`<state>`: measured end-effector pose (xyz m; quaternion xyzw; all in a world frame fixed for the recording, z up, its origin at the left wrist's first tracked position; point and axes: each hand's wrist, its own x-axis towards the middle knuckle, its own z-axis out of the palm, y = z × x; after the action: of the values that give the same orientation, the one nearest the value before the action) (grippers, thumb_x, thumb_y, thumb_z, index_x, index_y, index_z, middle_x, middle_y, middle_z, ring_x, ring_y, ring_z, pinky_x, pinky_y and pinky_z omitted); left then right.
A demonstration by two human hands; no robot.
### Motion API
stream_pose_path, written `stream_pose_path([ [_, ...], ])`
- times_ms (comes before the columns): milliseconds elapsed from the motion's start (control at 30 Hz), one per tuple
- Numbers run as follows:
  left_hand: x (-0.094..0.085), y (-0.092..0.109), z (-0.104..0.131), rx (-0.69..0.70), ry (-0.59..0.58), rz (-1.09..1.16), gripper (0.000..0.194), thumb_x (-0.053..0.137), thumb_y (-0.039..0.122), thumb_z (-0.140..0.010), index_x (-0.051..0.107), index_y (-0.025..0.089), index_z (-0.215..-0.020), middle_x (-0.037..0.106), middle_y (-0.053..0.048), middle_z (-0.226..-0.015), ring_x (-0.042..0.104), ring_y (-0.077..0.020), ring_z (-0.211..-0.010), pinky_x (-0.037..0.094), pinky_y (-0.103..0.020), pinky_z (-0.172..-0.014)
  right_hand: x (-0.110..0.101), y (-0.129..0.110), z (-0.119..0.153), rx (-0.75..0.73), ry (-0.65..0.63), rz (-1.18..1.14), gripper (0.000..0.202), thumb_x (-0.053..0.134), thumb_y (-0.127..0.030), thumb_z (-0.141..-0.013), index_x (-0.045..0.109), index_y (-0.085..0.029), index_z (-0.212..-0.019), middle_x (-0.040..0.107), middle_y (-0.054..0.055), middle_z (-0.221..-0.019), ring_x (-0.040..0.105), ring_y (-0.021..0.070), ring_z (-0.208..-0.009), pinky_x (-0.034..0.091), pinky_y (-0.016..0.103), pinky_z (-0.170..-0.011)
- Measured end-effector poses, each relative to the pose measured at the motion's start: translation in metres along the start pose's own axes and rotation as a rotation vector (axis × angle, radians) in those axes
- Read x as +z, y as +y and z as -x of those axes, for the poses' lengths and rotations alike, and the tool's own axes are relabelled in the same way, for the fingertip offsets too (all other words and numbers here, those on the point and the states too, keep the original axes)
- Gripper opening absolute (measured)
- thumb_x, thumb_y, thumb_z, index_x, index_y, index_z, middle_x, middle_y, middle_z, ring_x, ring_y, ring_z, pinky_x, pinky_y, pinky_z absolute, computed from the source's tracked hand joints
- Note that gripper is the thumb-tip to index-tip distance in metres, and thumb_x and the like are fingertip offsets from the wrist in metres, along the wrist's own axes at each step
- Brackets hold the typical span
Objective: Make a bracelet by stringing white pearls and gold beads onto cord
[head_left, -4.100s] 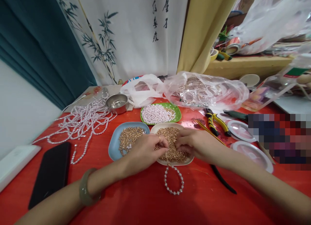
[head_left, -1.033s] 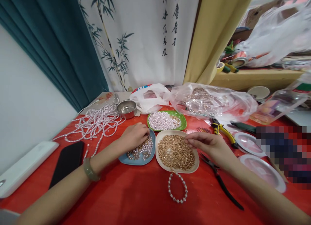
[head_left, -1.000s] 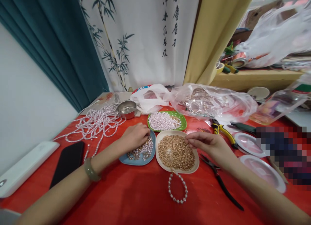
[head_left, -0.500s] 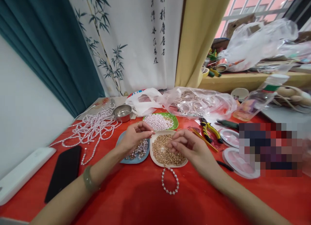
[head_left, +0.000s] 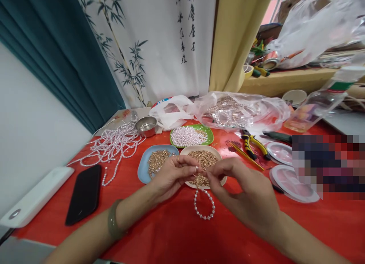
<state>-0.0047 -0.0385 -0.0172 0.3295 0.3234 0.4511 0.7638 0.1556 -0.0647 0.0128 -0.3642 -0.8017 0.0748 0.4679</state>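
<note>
My left hand [head_left: 176, 174] is closed in a pinch, with a small white pearl bead [head_left: 196, 168] showing at its fingertips. Just beside it, my right hand [head_left: 245, 192] has thumb and forefinger pressed together; what they hold is too small to make out. Both hands are over the front of a cream dish [head_left: 224, 180] of gold beads [head_left: 203, 157]. From the dish's front edge a looped strand of white beads [head_left: 204, 217] lies on the red table. A blue dish [head_left: 143, 163] with gold and pearly beads is partly hidden behind my left hand.
Behind stands a green dish [head_left: 211, 133] of white beads. Long pearl strands [head_left: 116, 142], a metal bowl [head_left: 146, 126] and a black phone [head_left: 83, 195] are leftward. Pliers [head_left: 253, 144], yellow tweezers [head_left: 246, 155] and round plastic cases [head_left: 295, 184] lie rightward. Plastic bags [head_left: 242, 110] line the back.
My hands have come together, fingertips nearly meeting over the cream dish. My left hand has moved right, off most of the blue dish. The camera view has tilted down slightly.
</note>
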Motion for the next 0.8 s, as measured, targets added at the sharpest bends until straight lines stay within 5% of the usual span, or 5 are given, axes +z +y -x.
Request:
stream_pose_path([
  [233,0.0,-0.003,0.003,-0.031,0.013,-0.011,0.018,0.077,0.019,-0.056,0.066,0.013,-0.068,0.061,0.0,-0.069,0.051,-0.0035,-0.05,0.042,-0.012,-0.043,-0.001,-0.001,-0.001,0.034,-0.042,-0.012,0.015,0.046,-0.007,-0.074,0.044,-0.022,-0.072,0.057,-0.003,-0.059,0.054,0.0098,-0.048,0.044,0.02,-0.045],
  [800,-0.005,-0.015,0.007,-0.136,-0.118,0.15,0.014,0.071,0.02,-0.067,0.063,0.015,-0.076,0.06,0.001,-0.072,0.056,-0.007,-0.065,0.043,-0.016,-0.057,0.004,0.0,0.008,0.031,-0.071,0.074,0.016,0.047,-0.008,-0.074,0.045,-0.024,-0.077,0.062,-0.005,-0.064,0.059,0.0103,-0.052,0.044,0.021,-0.05],
])
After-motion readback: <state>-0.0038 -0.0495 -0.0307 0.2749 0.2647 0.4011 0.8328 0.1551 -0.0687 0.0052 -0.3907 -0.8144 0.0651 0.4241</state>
